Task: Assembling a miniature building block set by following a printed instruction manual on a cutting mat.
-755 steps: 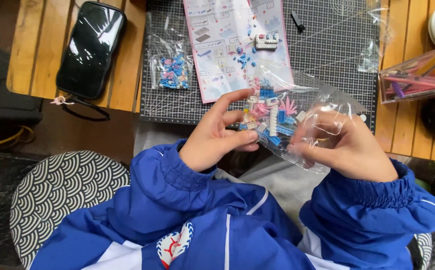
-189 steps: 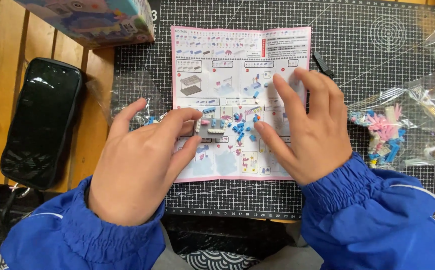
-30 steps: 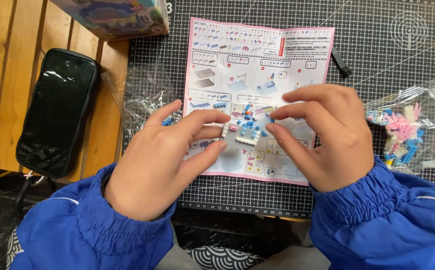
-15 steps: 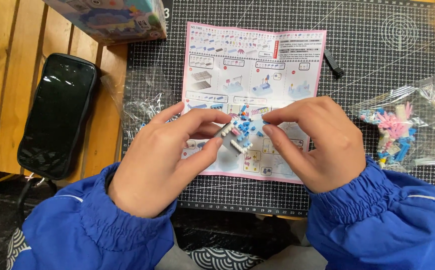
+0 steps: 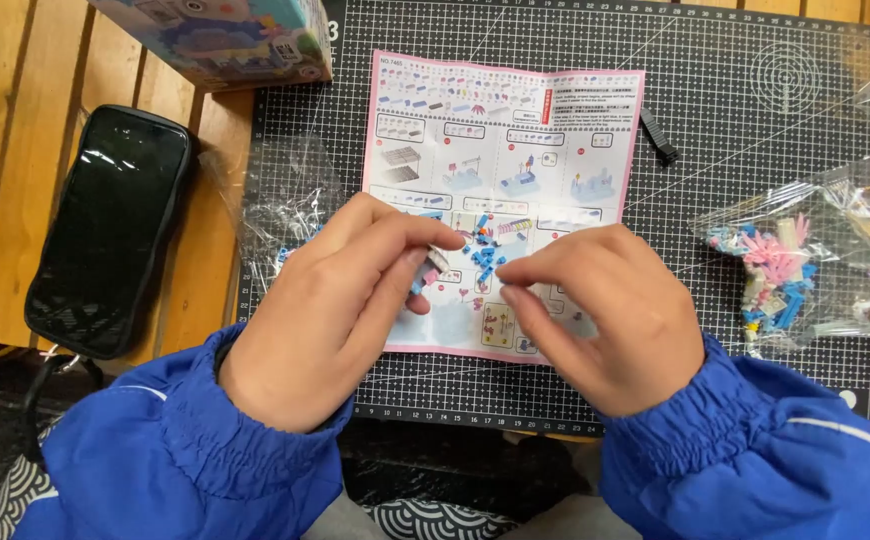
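Fingertips of the left hand (image 5: 330,300) are pinched shut on a tiny grey-and-pink plastic brick piece (image 5: 431,268), thumb underneath and forefinger curled over it, held just above the lower half of a pink-bordered folded paper instruction sheet (image 5: 503,150). The right hand (image 5: 600,320) has its fingers drawn loosely together, tips almost closed; whether they grip anything cannot be told from this angle. Between the two sets of fingertips a small cluster of blue plastic bricks (image 5: 485,256) lies on the sheet, touching neither hand clearly. The step in hand appears to be joining small pieces into a sub-assembly over the printed diagram; the next move would seem to call for a precise, light press, with the pieces lined up stud to socket. The sheet lies on a black gridded cutting mat (image 5: 755,130) atop a slatted wooden table (image 5: 15,130). To the right sits a clear plastic bag of pink, white and blue brick parts (image 5: 785,270), well apart from the hands; a crumpled, nearly emptied clear bag (image 5: 280,205) lies by the left hand. A black smartphone (image 5: 110,230) rests face up at left, and a colourful cardboard box (image 5: 225,40) at the top edge.
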